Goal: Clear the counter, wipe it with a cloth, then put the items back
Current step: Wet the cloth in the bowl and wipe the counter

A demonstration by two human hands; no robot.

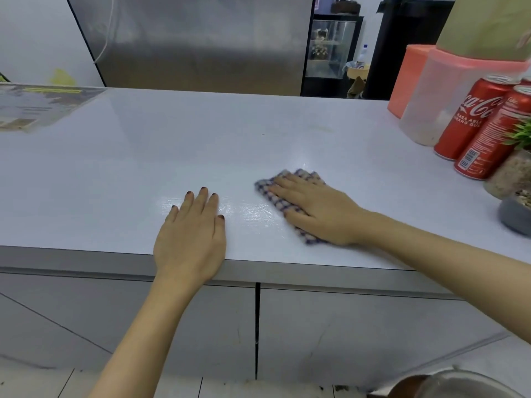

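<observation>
Counter, as seen from beside the person:

1. Counter (172,145): pale, glossy top with grey cabinet doors (344,326) beneath it.
2. Cloth (265,193): blue-and-white check, folded, lying flat on the counter near its front edge.
3. Right hand (319,214): on top of the cloth, palm down, fingers straight and close together. It presses the cloth rather than gripping it and covers most of it.
4. Left hand (191,234): just left of the cloth and not touching it. It lies flat on the bare top with fingers straight and slightly spread, and the wrist is over the front edge.
5. Wet streaks (247,211): a shiny patch running left from the cloth toward the left hand.
6. Two red cola cans (465,122): upright, well to the right of the cloth and farther back.
7. Clear jug with a pink lid (431,104): behind the cans, with a salmon-coloured container (405,81) just beside it.
8. Potted plant (514,168): right of the cloth at the frame edge, in a container of pebbles and partly cut off.
9. Laminated printed sheet (37,107): far left of the cloth, at the back of the counter.
10. Steel fridge (186,41): beyond the counter, behind the cloth.
</observation>
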